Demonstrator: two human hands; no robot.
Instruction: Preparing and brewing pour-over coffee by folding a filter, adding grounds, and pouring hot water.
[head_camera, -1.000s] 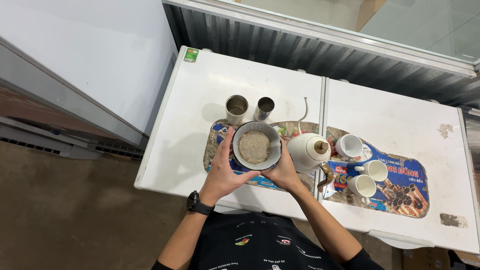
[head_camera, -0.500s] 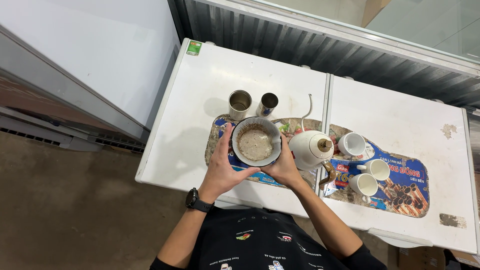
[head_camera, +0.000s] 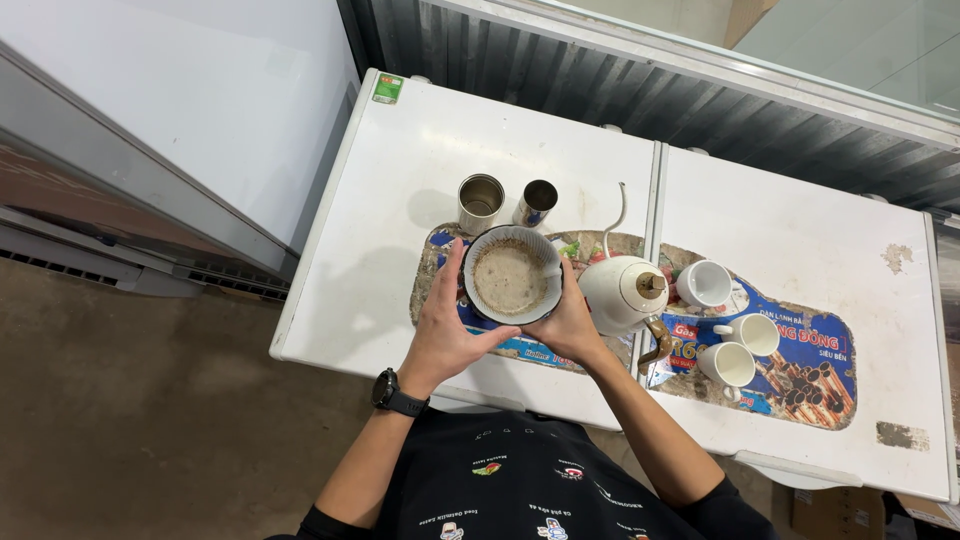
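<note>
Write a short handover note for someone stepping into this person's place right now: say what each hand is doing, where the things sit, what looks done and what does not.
Left hand: grips the left side of the bowl.
Right hand: grips the bowl's right side from below.
Bowl: held over the white top, lined with a paper filter holding wet brownish grounds.
Behind it: two metal cups, standing upright.
To the right: a white kettle with a thin spout, then three white cups.
Done: the grounds look already wetted.
Left: the three white cups look empty; whether liquid has collected in the bowl cannot be seen.
</note>
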